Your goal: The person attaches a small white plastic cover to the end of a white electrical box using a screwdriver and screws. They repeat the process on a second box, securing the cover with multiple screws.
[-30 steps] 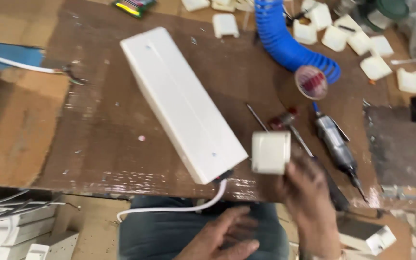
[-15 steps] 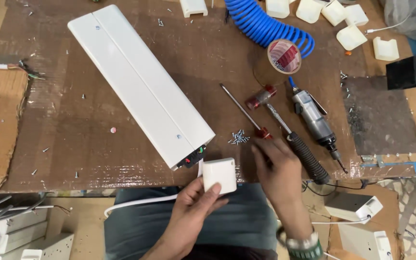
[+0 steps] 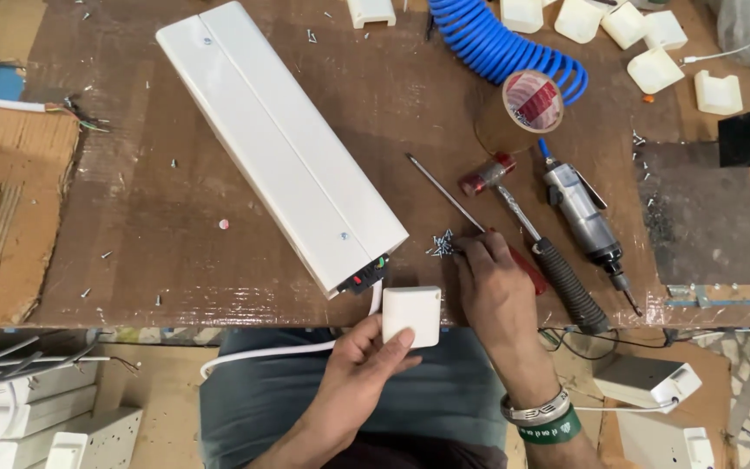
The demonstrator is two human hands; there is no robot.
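Nearest the body, the left hand (image 3: 353, 378) is pinching a small white plastic end cap (image 3: 411, 316) just off the near edge of the workbench (image 3: 132, 234), thumb on its face and fingers wrapped behind; it looks light, rigid and smooth, so gripping by the side edges seems the safest hold against slipping. Just beyond, the right hand (image 3: 495, 287) is resting on the bench near that edge, fingertips closing on a little heap of loose screws (image 3: 441, 246), tiny and easy to scatter; whether one is already pinched, I cannot tell. A white cable (image 3: 262, 352) is trailing from the long white housing (image 3: 284, 143), which is lying diagonally from the near edge toward the far left corner, its open end showing red and green connectors right beside the cap. To the right, a hammer (image 3: 523, 221), a red-handled screwdriver (image 3: 462, 204) and a pneumatic driver (image 3: 583, 213) are lying side by side. Farther back, a tape roll (image 3: 533, 101) is sitting against a blue coiled air hose (image 3: 488, 39) by the far edge.
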